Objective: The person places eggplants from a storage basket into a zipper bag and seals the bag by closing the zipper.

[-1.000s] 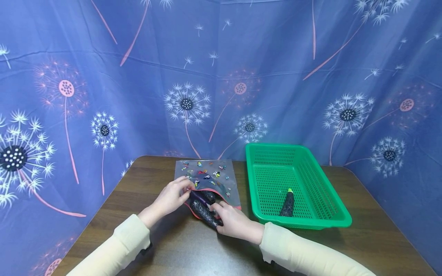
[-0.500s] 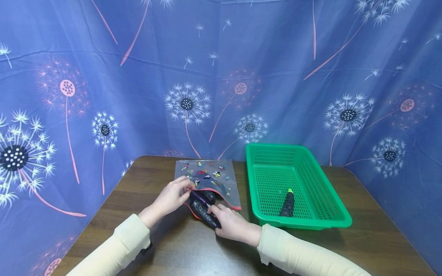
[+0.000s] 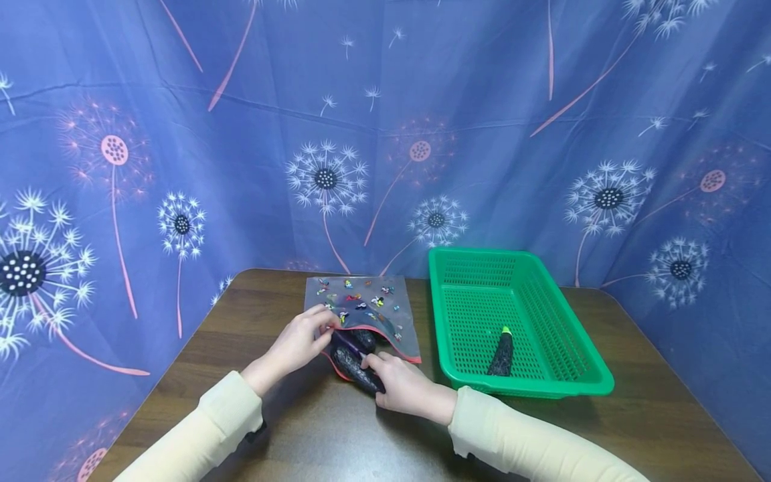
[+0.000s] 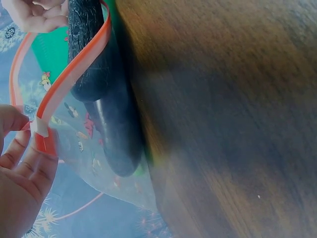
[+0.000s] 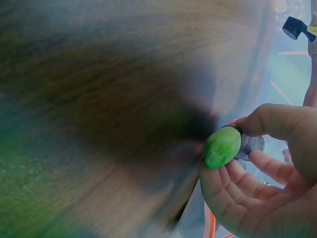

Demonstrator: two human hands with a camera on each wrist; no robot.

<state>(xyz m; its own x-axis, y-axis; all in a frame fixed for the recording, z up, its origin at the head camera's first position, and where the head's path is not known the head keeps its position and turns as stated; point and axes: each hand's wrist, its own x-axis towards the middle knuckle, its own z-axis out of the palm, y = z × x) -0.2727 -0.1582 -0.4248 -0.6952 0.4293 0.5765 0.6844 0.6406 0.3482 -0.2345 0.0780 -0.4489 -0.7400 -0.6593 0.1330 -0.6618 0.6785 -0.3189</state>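
A clear zip bag (image 3: pixel 397 314) with colourful cartoon prints lies on the table, its red zip edge (image 4: pixel 74 69) gaping toward me. My left hand (image 3: pixel 298 341) pinches that edge at its left corner. In my right hand (image 3: pixel 412 385) I grip a black, wrinkled eggplant (image 3: pixel 355 370) near its green stem end (image 5: pixel 222 147), with its other end in the bag's mouth. Behind it, a smooth dark purple eggplant (image 3: pixel 346 343) and another black one (image 3: pixel 365 339) lie inside, partly hidden by the printed upper film.
To the right of the bag stands a green perforated basket (image 3: pixel 530 386). One black eggplant (image 3: pixel 502 355) with a light green tip lies in it. A blue dandelion-patterned cloth (image 3: pixel 512 161) hangs behind the brown wooden table (image 3: pixel 301 442).
My right hand has shifted slightly left, and the eggplant it grips has moved a little further into the bag's mouth. The left hand keeps its hold on the zip edge.
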